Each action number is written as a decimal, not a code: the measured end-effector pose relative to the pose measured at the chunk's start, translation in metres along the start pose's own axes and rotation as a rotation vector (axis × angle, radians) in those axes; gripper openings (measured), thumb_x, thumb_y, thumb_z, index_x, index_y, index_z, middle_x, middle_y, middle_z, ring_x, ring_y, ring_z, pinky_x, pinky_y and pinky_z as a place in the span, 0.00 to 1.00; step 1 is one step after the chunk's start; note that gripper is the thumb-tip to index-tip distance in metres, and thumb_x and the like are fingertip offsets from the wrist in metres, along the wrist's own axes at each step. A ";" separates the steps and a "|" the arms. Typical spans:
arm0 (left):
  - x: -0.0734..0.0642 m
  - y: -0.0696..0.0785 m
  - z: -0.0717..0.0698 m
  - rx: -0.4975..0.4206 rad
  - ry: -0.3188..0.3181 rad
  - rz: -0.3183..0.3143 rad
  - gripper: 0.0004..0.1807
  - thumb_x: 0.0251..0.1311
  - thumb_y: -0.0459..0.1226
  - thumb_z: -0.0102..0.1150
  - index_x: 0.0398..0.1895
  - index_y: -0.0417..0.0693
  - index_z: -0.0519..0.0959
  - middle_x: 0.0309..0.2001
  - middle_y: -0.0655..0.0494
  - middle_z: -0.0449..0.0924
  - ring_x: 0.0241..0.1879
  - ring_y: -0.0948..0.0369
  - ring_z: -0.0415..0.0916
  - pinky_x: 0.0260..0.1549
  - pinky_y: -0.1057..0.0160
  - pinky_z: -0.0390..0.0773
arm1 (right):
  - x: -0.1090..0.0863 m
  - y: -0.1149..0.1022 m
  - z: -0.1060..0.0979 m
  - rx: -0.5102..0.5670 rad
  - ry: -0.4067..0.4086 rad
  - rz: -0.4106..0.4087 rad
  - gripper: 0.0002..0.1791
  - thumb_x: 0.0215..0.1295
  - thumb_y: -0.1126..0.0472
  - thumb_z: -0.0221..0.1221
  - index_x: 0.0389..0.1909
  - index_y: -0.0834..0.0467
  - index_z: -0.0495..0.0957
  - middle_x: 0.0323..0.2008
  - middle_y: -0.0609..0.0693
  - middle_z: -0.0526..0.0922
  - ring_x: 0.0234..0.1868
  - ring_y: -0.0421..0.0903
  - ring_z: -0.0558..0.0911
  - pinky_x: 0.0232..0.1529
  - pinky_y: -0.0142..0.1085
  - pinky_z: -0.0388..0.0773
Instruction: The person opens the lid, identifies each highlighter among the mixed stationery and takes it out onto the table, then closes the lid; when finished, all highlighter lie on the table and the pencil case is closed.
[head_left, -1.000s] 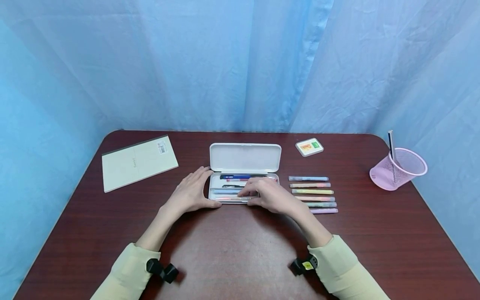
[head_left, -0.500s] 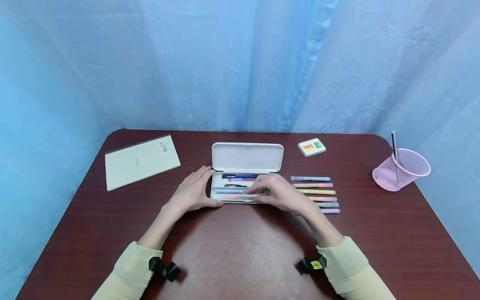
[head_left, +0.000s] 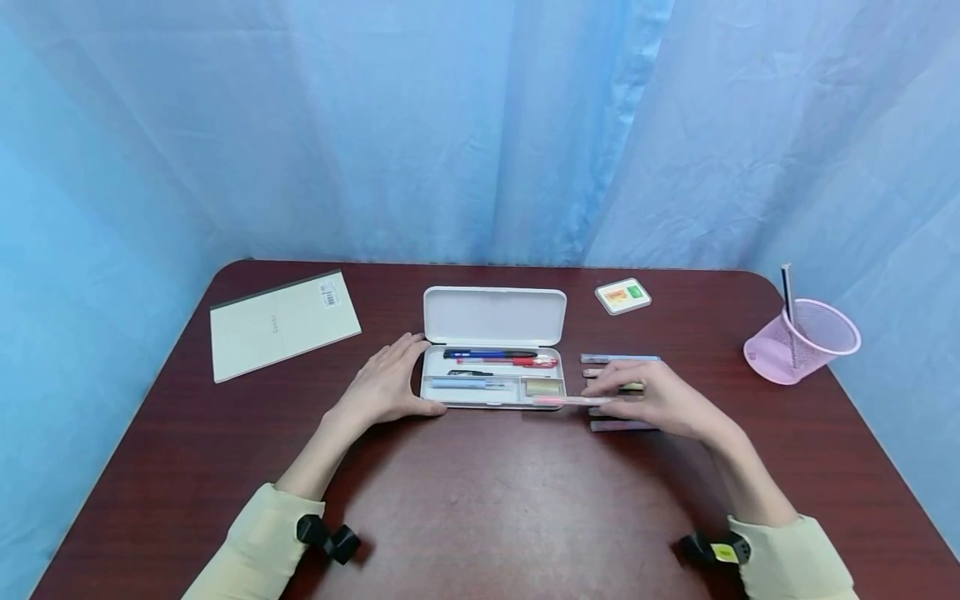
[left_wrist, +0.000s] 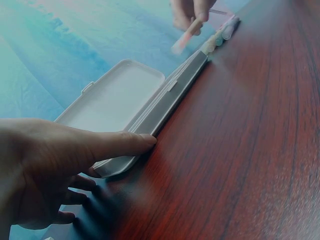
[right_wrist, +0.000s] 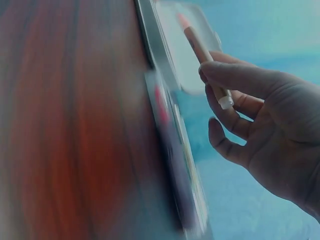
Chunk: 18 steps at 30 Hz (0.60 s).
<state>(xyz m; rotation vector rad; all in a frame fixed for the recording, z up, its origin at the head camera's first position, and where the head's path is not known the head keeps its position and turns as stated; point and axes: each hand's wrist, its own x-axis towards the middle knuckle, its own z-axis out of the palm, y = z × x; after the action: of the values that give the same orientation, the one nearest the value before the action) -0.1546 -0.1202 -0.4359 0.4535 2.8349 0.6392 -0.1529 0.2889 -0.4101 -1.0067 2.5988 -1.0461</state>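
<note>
An open white pencil case (head_left: 495,317) lies mid-table, lid tilted back. My left hand (head_left: 390,379) holds its left end, the thumb along the front edge and the fingers at the back corner. Inside are a blue pen (head_left: 487,354), a red pen (head_left: 542,362), a black-clipped pen, a light-blue pen (head_left: 461,383) and a tan block (head_left: 543,387). Between thumb and fingers my right hand (head_left: 660,400) pinches a pink-tipped highlighter (right_wrist: 200,47), raised with its tip overlapping the case's right front corner in the head view. The hand partly hides a row of highlighters (head_left: 621,426) beneath.
A pale notebook (head_left: 285,325) lies at the left. Behind the highlighters is a small flat case (head_left: 623,296) with orange and green patches. At the far right a pink mesh pen cup (head_left: 772,350) holds slim dark and silver sticks. Blue curtains surround the table.
My right hand has lifted the pink-tipped highlighter out of the case's front compartment and moved right, over the row. The tan block is uncovered. My left hand stays on the case.
</note>
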 end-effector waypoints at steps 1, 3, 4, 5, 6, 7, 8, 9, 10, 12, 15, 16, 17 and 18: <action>0.000 0.000 0.000 -0.001 0.000 -0.002 0.56 0.47 0.60 0.76 0.77 0.45 0.63 0.80 0.43 0.59 0.82 0.46 0.52 0.80 0.40 0.56 | -0.005 0.004 -0.003 0.004 0.005 0.000 0.16 0.62 0.65 0.70 0.47 0.43 0.89 0.44 0.37 0.89 0.52 0.37 0.84 0.45 0.27 0.81; 0.000 0.000 0.000 -0.002 -0.001 -0.003 0.56 0.47 0.60 0.76 0.77 0.45 0.63 0.80 0.43 0.59 0.82 0.46 0.52 0.80 0.40 0.56 | -0.015 0.011 -0.008 0.004 0.011 -0.007 0.15 0.62 0.66 0.70 0.47 0.45 0.89 0.44 0.39 0.89 0.49 0.34 0.84 0.43 0.27 0.81; 0.000 0.000 0.000 -0.002 -0.001 -0.004 0.56 0.47 0.60 0.76 0.77 0.45 0.63 0.80 0.43 0.59 0.82 0.46 0.52 0.80 0.40 0.56 | -0.019 0.014 -0.011 -0.002 0.013 -0.005 0.15 0.62 0.66 0.71 0.46 0.45 0.89 0.44 0.39 0.89 0.48 0.32 0.83 0.43 0.26 0.80; 0.000 0.000 0.000 -0.002 0.000 -0.005 0.56 0.47 0.60 0.76 0.77 0.45 0.63 0.80 0.43 0.59 0.82 0.46 0.52 0.80 0.40 0.56 | -0.023 0.016 -0.013 -0.004 0.012 -0.005 0.16 0.61 0.66 0.71 0.46 0.45 0.89 0.44 0.39 0.89 0.48 0.31 0.83 0.44 0.24 0.79; 0.000 0.000 0.000 -0.002 0.000 -0.005 0.56 0.47 0.60 0.76 0.77 0.45 0.63 0.80 0.43 0.59 0.82 0.46 0.52 0.80 0.40 0.56 | -0.027 0.019 -0.015 -0.015 0.015 -0.006 0.16 0.61 0.66 0.71 0.46 0.45 0.89 0.44 0.39 0.89 0.51 0.30 0.82 0.48 0.21 0.78; 0.000 0.000 0.000 -0.001 0.000 -0.005 0.56 0.47 0.60 0.76 0.77 0.45 0.63 0.80 0.43 0.59 0.82 0.46 0.52 0.79 0.40 0.56 | -0.031 0.021 -0.018 -0.021 0.016 -0.005 0.16 0.60 0.66 0.72 0.46 0.45 0.89 0.44 0.38 0.90 0.53 0.30 0.82 0.51 0.19 0.76; 0.000 0.000 0.000 0.000 -0.001 -0.005 0.56 0.47 0.60 0.76 0.77 0.45 0.63 0.80 0.43 0.59 0.82 0.46 0.52 0.79 0.40 0.56 | -0.034 0.022 -0.020 -0.024 0.014 -0.002 0.16 0.59 0.66 0.72 0.45 0.44 0.89 0.43 0.38 0.90 0.55 0.29 0.81 0.54 0.16 0.74; 0.000 0.000 0.000 -0.001 -0.001 -0.005 0.56 0.47 0.60 0.76 0.77 0.45 0.63 0.80 0.43 0.59 0.82 0.46 0.52 0.79 0.40 0.57 | -0.038 0.023 -0.022 -0.031 0.014 0.003 0.16 0.59 0.66 0.73 0.45 0.44 0.90 0.43 0.38 0.90 0.57 0.29 0.80 0.56 0.14 0.71; 0.000 0.000 0.000 -0.001 0.000 -0.004 0.56 0.47 0.60 0.76 0.77 0.45 0.63 0.80 0.43 0.59 0.82 0.46 0.52 0.79 0.40 0.57 | -0.041 0.025 -0.024 -0.034 0.012 0.006 0.16 0.58 0.66 0.73 0.44 0.43 0.90 0.43 0.37 0.90 0.58 0.29 0.80 0.56 0.13 0.71; 0.000 0.000 0.001 -0.001 0.000 -0.002 0.56 0.47 0.60 0.76 0.77 0.45 0.63 0.80 0.43 0.59 0.82 0.46 0.52 0.79 0.40 0.57 | -0.047 0.027 -0.027 -0.030 -0.001 0.019 0.16 0.58 0.65 0.73 0.44 0.43 0.90 0.43 0.37 0.90 0.58 0.28 0.80 0.56 0.13 0.70; 0.000 0.000 0.001 -0.003 0.001 -0.001 0.56 0.47 0.60 0.76 0.77 0.45 0.63 0.80 0.43 0.59 0.82 0.46 0.52 0.79 0.40 0.57 | -0.055 0.032 -0.030 -0.004 -0.029 0.030 0.16 0.58 0.65 0.73 0.44 0.43 0.89 0.42 0.38 0.89 0.51 0.30 0.81 0.49 0.18 0.74; 0.000 0.000 0.001 -0.002 0.001 -0.001 0.56 0.47 0.60 0.76 0.76 0.45 0.64 0.80 0.43 0.59 0.82 0.46 0.52 0.79 0.40 0.57 | -0.058 0.034 -0.031 0.006 -0.040 0.034 0.16 0.58 0.66 0.73 0.43 0.43 0.89 0.42 0.38 0.89 0.48 0.31 0.82 0.46 0.21 0.76; 0.000 0.000 0.001 -0.002 0.001 -0.001 0.56 0.47 0.60 0.76 0.76 0.45 0.64 0.80 0.43 0.59 0.82 0.46 0.52 0.79 0.40 0.57 | -0.060 0.036 -0.032 0.015 -0.050 0.034 0.15 0.59 0.66 0.72 0.43 0.44 0.89 0.41 0.38 0.88 0.46 0.31 0.82 0.44 0.23 0.76; 0.000 0.000 0.001 -0.002 0.002 -0.002 0.56 0.47 0.60 0.76 0.76 0.46 0.64 0.80 0.43 0.59 0.82 0.46 0.52 0.79 0.40 0.57 | -0.062 0.037 -0.032 0.021 -0.059 0.038 0.15 0.59 0.66 0.72 0.43 0.44 0.89 0.41 0.38 0.88 0.45 0.32 0.82 0.44 0.24 0.77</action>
<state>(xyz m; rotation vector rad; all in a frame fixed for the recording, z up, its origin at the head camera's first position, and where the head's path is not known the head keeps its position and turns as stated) -0.1546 -0.1197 -0.4364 0.4505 2.8358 0.6418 -0.1373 0.3664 -0.4165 -0.9644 2.5445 -1.0170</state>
